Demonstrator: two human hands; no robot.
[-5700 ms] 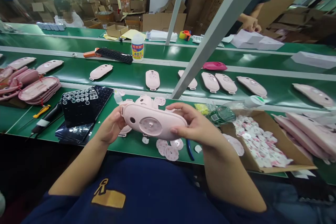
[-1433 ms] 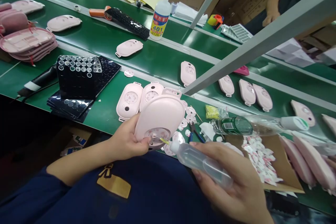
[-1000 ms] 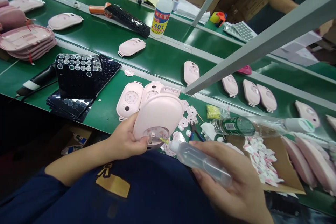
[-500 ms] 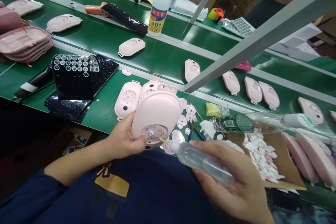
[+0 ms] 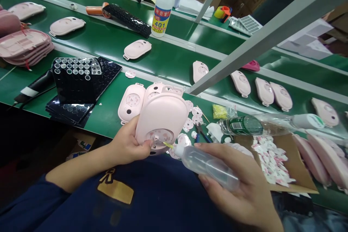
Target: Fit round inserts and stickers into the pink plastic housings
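My left hand (image 5: 133,139) is closed on a pale pink plastic cover (image 5: 163,116), its thumb at the edge of a round recess near the cover's lower end. A printed disc (image 5: 160,135) shows inside that recess. In my right hand (image 5: 239,177) is a translucent squeeze bottle (image 5: 205,165), lying nearly level. Its thin yellowish tip points left into the recess, close to my left thumb; whether it touches the disc I cannot tell. Just behind the held cover, two more pink covers (image 5: 132,103) rest on the green table.
Loose printed discs (image 5: 197,111), pliers (image 5: 201,134) and a clear drink bottle (image 5: 246,125) lie to the right, near a cardboard box (image 5: 300,166) of small pieces. Black sticker sheets (image 5: 76,79) are at left. A metal post (image 5: 258,40) slants across. Covers sit on the belt beyond.
The bottle in my right hand has shifted very slightly left. Covers on the belt have moved a little to the right. My left hand and its cover look almost unchanged.
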